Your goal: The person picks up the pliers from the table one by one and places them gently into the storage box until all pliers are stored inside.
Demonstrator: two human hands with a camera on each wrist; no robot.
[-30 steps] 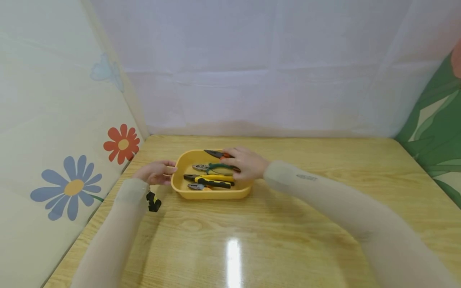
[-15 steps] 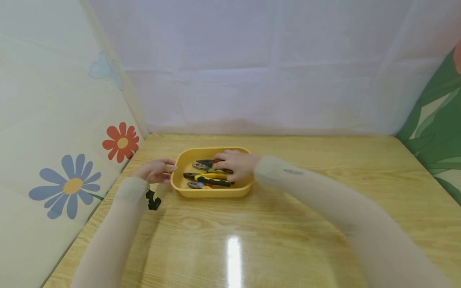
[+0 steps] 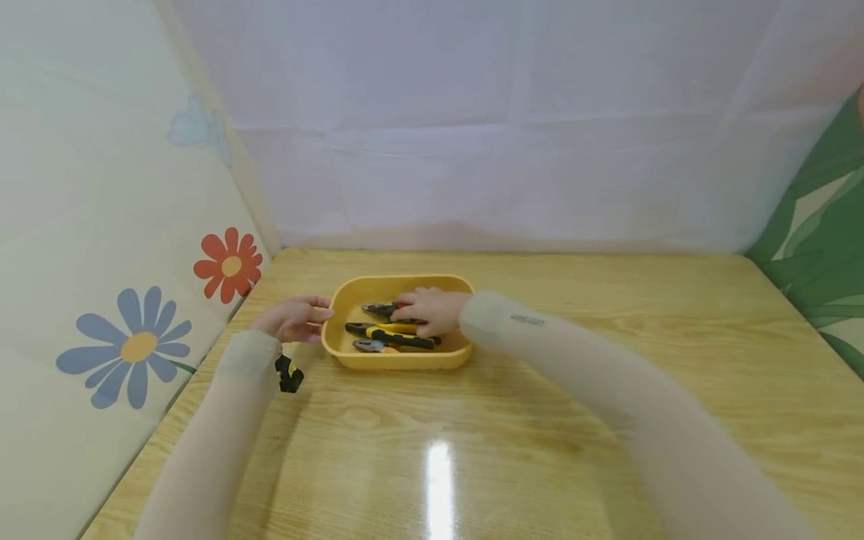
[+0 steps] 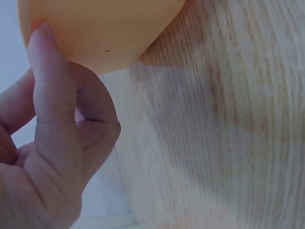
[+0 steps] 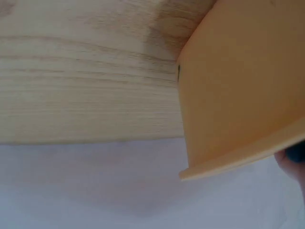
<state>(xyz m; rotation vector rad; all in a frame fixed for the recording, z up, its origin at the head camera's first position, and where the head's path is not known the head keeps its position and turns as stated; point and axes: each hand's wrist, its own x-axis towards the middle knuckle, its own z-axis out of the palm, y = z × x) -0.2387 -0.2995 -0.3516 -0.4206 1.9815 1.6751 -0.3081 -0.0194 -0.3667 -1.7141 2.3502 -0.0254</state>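
Note:
A yellow plastic tray point(image 3: 398, 361) stands on the table with several pliers in it. My left hand point(image 3: 297, 319) holds the tray's left end, thumb and fingers at the rim; the left wrist view shows the thumb point(image 4: 52, 90) against the outer wall. Inside the tray, my right hand point(image 3: 435, 309) grips red-handled pliers, their dark jaws lying over the green-handled pliers point(image 3: 370, 308) and their handles mostly hidden by the fingers. Nearer me lie pliers with black-and-yellow handles point(image 3: 405, 340) and grey-headed pliers point(image 3: 367, 346) with a bit of orange handle showing.
The wood-grain table point(image 3: 574, 420) reaches back to a white sheet point(image 3: 506, 150). A flowered panel point(image 3: 135, 225) borders the left side, and a green leaf-print panel point(image 3: 823, 225) the right. A small black-and-yellow object point(image 3: 289, 374) hangs by my left wrist.
My right hand has moved left and lower into the tray. The red-handled pliers have shifted from the back rim down onto the green-handled pliers. My left hand has stayed at the rim.

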